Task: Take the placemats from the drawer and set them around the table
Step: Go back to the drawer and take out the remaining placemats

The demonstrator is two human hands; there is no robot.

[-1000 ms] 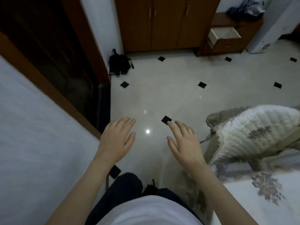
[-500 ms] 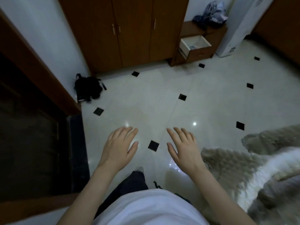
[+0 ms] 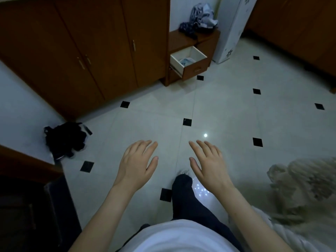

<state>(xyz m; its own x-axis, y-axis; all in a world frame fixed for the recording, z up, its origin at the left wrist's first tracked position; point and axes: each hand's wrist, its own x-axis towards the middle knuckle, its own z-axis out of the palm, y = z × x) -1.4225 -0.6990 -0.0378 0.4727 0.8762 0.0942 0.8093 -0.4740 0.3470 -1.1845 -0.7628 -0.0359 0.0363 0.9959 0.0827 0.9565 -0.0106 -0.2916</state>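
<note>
Both hands hang palm-down in front of the body, well short of the open drawer (image 3: 189,61): the left hand (image 3: 136,165) and the right hand (image 3: 209,163) are flat, fingers spread loosely, and neither holds anything. The drawer is pulled out of a low wooden cabinet (image 3: 195,40), and its pale inner walls show plainly; something light with a bluish pattern (image 3: 185,61) lies on its bottom, though whether that is the placemats cannot be told at this size. On the cabinet top, behind the drawer, sits a heap of blue-grey cloth (image 3: 201,14). Left of the drawer stands a tall brown wardrobe (image 3: 94,48) with its doors closed, and right of the drawer leans a white panel with star marks (image 3: 234,31). Between the drawer and the hands stretches a pale tiled floor (image 3: 227,110) set with small black squares. Far to the left of the drawer, by the wall, a black bag (image 3: 66,139) lies on the tiles. A quilted blanket (image 3: 301,186) is bunched on the near side, right of the right hand. A dark trouser leg (image 3: 185,195) shows below, between the two forearms.
</note>
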